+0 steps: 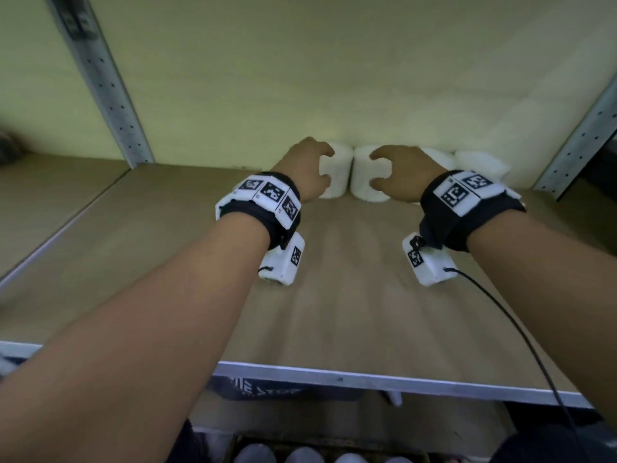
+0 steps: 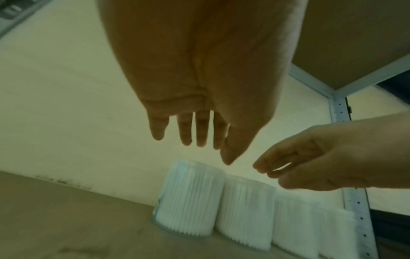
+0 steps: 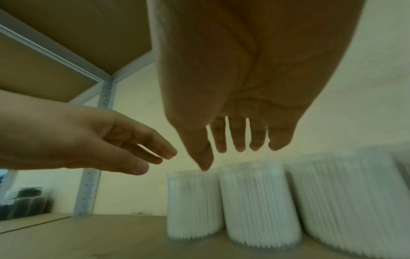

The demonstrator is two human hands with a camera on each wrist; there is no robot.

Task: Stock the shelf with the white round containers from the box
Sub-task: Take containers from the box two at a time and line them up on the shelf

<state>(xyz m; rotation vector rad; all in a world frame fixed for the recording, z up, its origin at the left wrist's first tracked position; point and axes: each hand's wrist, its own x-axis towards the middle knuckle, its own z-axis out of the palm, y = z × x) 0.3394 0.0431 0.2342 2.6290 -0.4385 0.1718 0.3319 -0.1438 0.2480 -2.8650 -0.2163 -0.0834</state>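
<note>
Both hands reach deep over the shelf (image 1: 334,279), fingers loosely spread and holding nothing: the left hand (image 1: 305,168) hovers by the leftmost white container (image 1: 337,173), the right hand (image 1: 400,175) by the second container (image 1: 365,182). The wrist views show clear air between fingertips and lids, which the head view hides. Four containers line the back wall at twelve o'clock; more container tops (image 1: 303,456) show in the box at six o'clock.

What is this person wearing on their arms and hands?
Both forearms and hands are bare. Each wrist has a black strap carrying white blocks printed with black square codes, with a white camera box beneath. A thin black cable trails from the right one.
</note>
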